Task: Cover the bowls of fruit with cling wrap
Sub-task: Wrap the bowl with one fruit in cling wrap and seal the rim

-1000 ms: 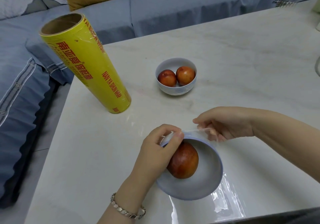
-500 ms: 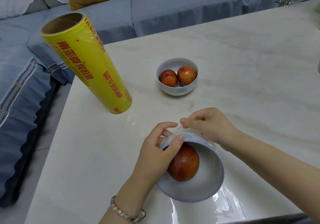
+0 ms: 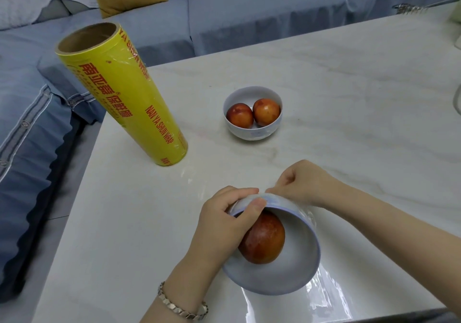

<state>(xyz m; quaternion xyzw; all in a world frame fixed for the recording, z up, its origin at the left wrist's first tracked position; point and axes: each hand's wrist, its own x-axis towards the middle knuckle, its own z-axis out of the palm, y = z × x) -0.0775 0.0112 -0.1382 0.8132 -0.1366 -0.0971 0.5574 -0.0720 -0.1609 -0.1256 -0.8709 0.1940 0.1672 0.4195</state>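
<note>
Bowl (image 3: 294, 272) tilted under left hand (image 3: 222, 225), right hand (image 3: 301, 185) fingers pinching wrap (image 3: 324, 295) at rim; fruit (image 3: 263, 239) may roll out.

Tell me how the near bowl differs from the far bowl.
The near bowl holds one large fruit; the far bowl holds two smaller ones. The near bowl is tilted and gripped by the left hand, with the right hand at its rim; the far bowl sits upright, untouched. Both are pale and hold reddish fruit.

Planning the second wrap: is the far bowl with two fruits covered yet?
Uncovered, as far as shows: the far bowl has no film over its rim, and its two fruits look bare and clear.
</note>
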